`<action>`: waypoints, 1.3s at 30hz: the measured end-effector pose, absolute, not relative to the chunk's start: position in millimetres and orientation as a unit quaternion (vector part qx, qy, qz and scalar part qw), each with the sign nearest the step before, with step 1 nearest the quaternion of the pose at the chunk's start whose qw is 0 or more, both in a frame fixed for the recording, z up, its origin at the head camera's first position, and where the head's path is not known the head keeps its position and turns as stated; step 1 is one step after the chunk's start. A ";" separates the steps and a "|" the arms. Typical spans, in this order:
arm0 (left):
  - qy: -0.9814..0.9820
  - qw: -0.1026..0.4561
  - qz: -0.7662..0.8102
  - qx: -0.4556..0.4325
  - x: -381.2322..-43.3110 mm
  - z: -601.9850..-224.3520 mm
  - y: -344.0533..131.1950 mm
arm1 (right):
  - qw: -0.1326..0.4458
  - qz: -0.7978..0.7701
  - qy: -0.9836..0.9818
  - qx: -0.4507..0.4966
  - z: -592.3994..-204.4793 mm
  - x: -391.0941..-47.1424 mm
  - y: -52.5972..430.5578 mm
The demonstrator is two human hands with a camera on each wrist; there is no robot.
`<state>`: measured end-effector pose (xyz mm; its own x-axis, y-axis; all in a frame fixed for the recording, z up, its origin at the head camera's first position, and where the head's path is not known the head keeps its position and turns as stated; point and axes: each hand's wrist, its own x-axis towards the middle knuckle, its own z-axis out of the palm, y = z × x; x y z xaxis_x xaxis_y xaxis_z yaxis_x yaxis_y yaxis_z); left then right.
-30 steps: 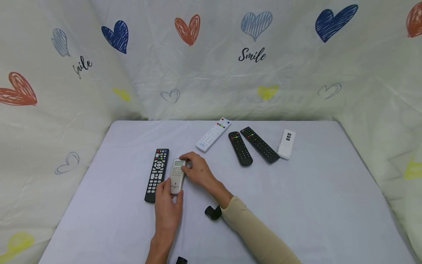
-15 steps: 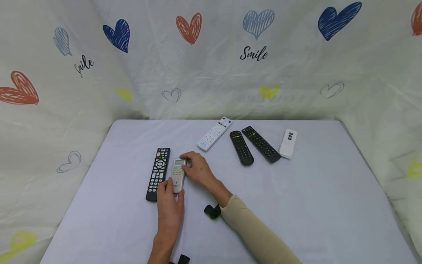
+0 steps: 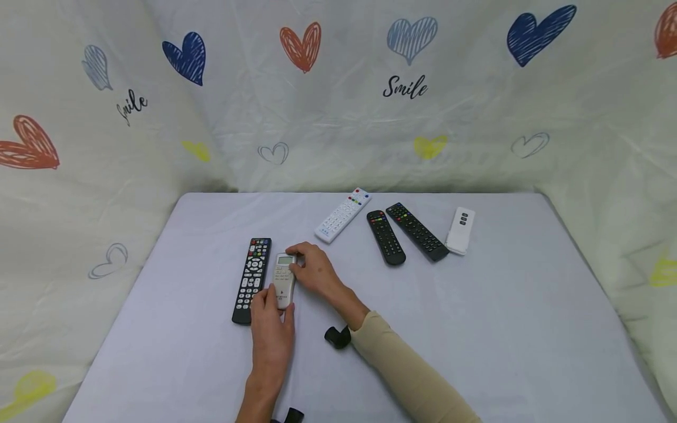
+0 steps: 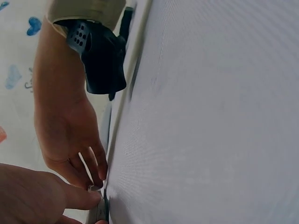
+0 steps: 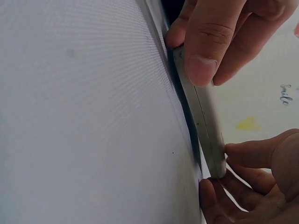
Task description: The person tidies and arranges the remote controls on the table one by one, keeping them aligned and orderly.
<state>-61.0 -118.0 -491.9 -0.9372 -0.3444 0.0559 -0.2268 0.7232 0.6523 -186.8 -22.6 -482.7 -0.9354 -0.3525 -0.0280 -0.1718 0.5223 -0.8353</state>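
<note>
A small pale-grey remote control (image 3: 284, 283) with a display at its top lies at the left-middle of the table, held by both hands. My right hand (image 3: 317, 273) pinches its upper end with thumb and fingers. At the lower end, my left hand (image 3: 272, 338) has its fingers along the left edge and the thumb at the lower right. Just left of it lies a black remote control (image 3: 254, 273), its lower right partly behind the left fingers. In the right wrist view, the grey remote (image 5: 203, 116) appears edge-on near the white surface; whether it touches there I cannot tell.
Across the back of the table (image 3: 449, 341) lie a white remote (image 3: 342, 216), a short black remote (image 3: 386, 238), a long black remote (image 3: 416, 232) and a slim white remote (image 3: 460, 231). A black wrist device (image 3: 337, 338) sits by the right cuff. A heart-printed curtain (image 3: 338, 117) surrounds the table.
The grey remote and my right hand have shifted very slightly left, closer to the black remote beside them. Both hands keep their hold; the other remotes stay where they were.
</note>
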 end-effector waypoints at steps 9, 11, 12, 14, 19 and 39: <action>-0.927 0.099 -0.333 0.141 -61.0 -494.1 -119.2 | 0.096 -0.465 0.866 -0.155 -484.8 -187.5 -24.7; -0.928 0.100 -0.331 0.140 -60.8 -494.3 -119.4 | 0.097 -0.464 0.867 -0.154 -485.4 -187.9 -25.1; -0.928 0.102 -0.331 0.138 -60.7 -494.4 -119.4 | 0.098 -0.464 0.867 -0.153 -485.6 -188.1 -25.3; -0.928 0.105 -0.330 0.137 -60.4 -494.3 -119.3 | 0.097 -0.463 0.868 -0.152 -485.9 -188.2 -25.6; -0.929 0.108 -0.328 0.133 -59.8 -494.2 -118.8 | 0.094 -0.462 0.869 -0.152 -485.2 -188.0 -25.8; -0.930 0.114 -0.322 0.138 -61.9 -494.9 -120.1 | 0.094 -0.455 0.874 -0.143 -485.6 -188.5 -25.8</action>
<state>-61.9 -120.1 -494.9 -0.9357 -0.3306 0.1231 -0.1839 0.7549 0.6296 -188.5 -25.8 -485.6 -0.9410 -0.3365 -0.0347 -0.1648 0.5454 -0.8218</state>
